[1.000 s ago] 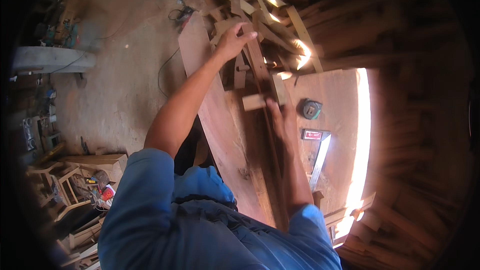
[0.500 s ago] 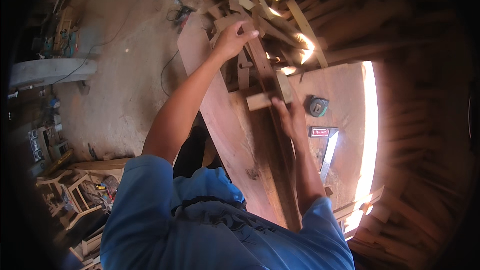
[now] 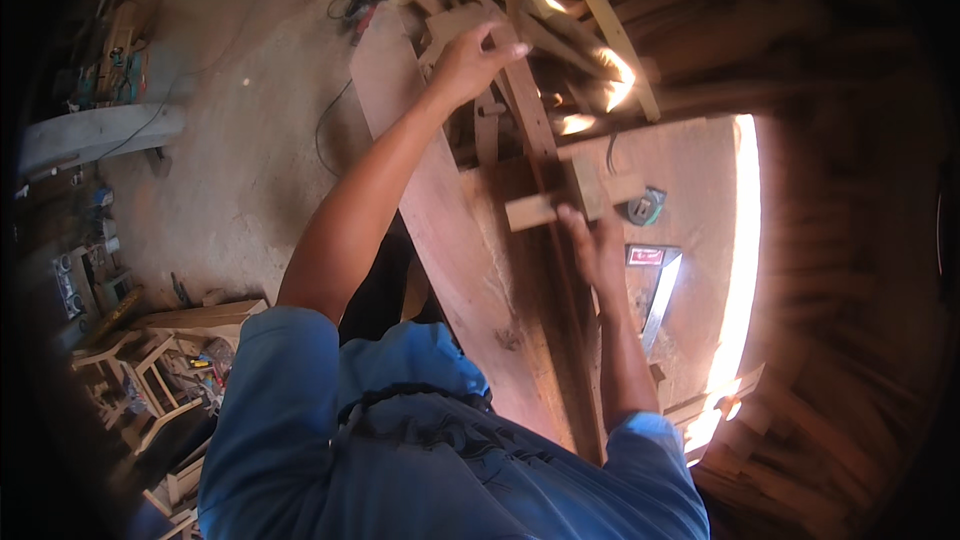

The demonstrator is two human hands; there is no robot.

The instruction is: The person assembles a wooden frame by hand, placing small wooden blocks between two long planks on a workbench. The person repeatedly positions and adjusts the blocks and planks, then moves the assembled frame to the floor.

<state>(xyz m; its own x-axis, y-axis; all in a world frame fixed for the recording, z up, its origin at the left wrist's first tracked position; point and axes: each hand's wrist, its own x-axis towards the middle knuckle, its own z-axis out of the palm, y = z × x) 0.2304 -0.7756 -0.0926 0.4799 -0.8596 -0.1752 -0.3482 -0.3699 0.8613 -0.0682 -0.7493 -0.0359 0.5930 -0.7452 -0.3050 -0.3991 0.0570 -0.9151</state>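
Note:
My left hand (image 3: pixel 472 62) is at the far end of a long narrow brown wooden strip (image 3: pixel 535 130), thumb and fingers curled round its edge. My right hand (image 3: pixel 600 250) grips what looks like a wooden marking gauge (image 3: pixel 583 188), a pale block with a bar through it, set across the strip. A finger presses by the bar; the rest of the grip is partly hidden. The strip runs toward my body beside a wide pale plank (image 3: pixel 450 230). Just right of the gauge lie a black and green tape measure (image 3: pixel 646 206) and a try square (image 3: pixel 662 290).
Loose wooden offcuts (image 3: pixel 600 40) are heaped beyond my hands, and more wood lies in shadow at the right. A cabled power tool (image 3: pixel 362 15) rests on the floor at far left. Small wooden frames (image 3: pixel 150 390) stand at lower left. Bright sunlight strikes the board's right edge.
The view has shifted slightly. My right hand and the gauge have slid a little nearer to me along the strip; my left hand keeps its hold at the far end.

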